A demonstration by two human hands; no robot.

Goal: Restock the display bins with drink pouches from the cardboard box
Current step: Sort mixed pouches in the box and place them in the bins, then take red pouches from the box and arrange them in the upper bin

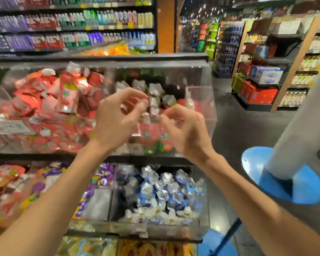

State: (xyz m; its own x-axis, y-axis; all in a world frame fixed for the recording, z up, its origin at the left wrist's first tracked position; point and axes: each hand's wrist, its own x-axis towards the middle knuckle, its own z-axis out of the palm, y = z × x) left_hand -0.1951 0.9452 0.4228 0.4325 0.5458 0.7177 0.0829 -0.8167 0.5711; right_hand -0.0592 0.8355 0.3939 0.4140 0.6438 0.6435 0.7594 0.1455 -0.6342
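Drink pouches [151,135], red-and-green soft foil, silver tops: heaped in clear acrylic display bin [210,115], right end of middle shelf [92,157]. Likely light, floppy, slick; take by crimped top. Left hand [116,122], right hand [185,132]: loosely curled, empty, before bin.

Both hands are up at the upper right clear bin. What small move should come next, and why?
Probably draw both hands back to fetch more pouches. The left hand and right hand are loosely curled with nothing visibly in them, and the upper right bin looks less full than the heaped red bin beside it. The cardboard box is out of view.
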